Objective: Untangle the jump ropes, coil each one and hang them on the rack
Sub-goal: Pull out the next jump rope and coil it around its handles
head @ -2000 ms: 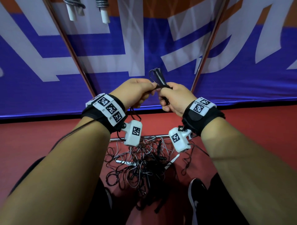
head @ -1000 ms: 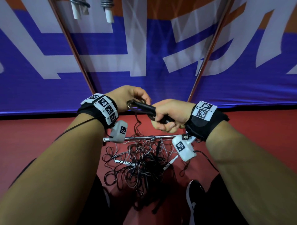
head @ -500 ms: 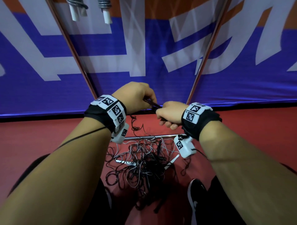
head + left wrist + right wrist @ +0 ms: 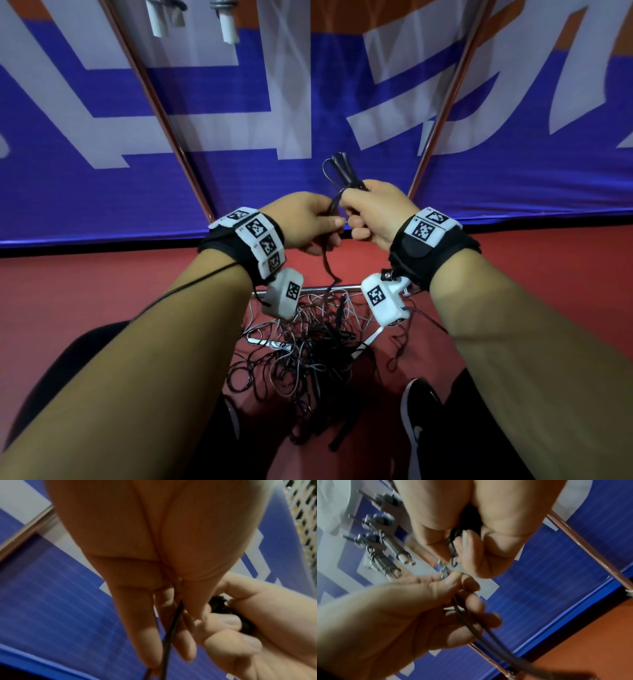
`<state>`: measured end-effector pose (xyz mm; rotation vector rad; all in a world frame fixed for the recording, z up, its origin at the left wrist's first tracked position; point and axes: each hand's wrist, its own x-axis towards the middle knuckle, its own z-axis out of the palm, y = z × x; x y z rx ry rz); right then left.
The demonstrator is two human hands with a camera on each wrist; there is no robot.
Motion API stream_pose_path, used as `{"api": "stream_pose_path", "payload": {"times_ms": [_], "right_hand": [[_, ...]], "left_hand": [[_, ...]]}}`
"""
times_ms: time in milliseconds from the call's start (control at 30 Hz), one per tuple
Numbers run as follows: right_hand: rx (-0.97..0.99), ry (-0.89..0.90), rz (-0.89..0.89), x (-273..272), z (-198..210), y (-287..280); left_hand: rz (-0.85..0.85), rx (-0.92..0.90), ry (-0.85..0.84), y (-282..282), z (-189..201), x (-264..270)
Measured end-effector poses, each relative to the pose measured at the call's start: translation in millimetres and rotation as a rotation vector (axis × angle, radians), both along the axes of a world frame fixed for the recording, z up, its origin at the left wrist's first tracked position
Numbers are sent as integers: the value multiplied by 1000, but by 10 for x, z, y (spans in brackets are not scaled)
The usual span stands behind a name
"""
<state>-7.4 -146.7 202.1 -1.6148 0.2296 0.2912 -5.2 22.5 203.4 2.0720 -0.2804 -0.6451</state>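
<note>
Two hands together at chest height: right hand [image 4: 373, 209] clamped on thin black jump rope [image 4: 339, 169], handles pointing up again, unlike half second before; left hand [image 4: 303, 222] pinching its cord. Below, tangled pile of black and white ropes [image 4: 308, 353] on red floor [image 4: 102, 291], unchanged.

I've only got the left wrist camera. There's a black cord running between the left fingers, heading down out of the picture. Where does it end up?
Observer: In the head view, the black cord hangs from the left hand into a tangled pile of ropes on the red floor.
Operator: What's the right hand gripping?
Observer: The right hand grips black handles, which stick up above the fist.
Operator: Anything hung up yet?
Observer: Yes. The right wrist view shows coiled ropes with white handles on the rack.
</note>
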Motion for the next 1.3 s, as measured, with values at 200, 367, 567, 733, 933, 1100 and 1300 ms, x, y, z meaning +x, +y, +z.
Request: {"api": "stream_pose_path", "payload": {"times_ms": [200, 367, 567, 733, 933, 1100, 1300], "right_hand": [[187, 51, 38, -29, 113, -90], [235, 99, -38, -25, 112, -43], [316, 173, 12, -44, 111, -15], [189, 134, 183, -109, 121, -3], [154, 139, 221, -122, 85, 14], [224, 181, 217, -114, 107, 10], [261, 164, 236, -164, 158, 22]], "left_hand": [[-129, 177, -159, 210, 125, 116], [-116, 246, -185, 236, 190, 65], [-91, 253, -175, 257, 121, 78], [-21, 375, -185, 256, -18, 128], [4, 402, -243, 244, -79, 195], [-86, 179, -126, 256, -65, 216], [-135, 28, -77, 286, -133, 216]]}}
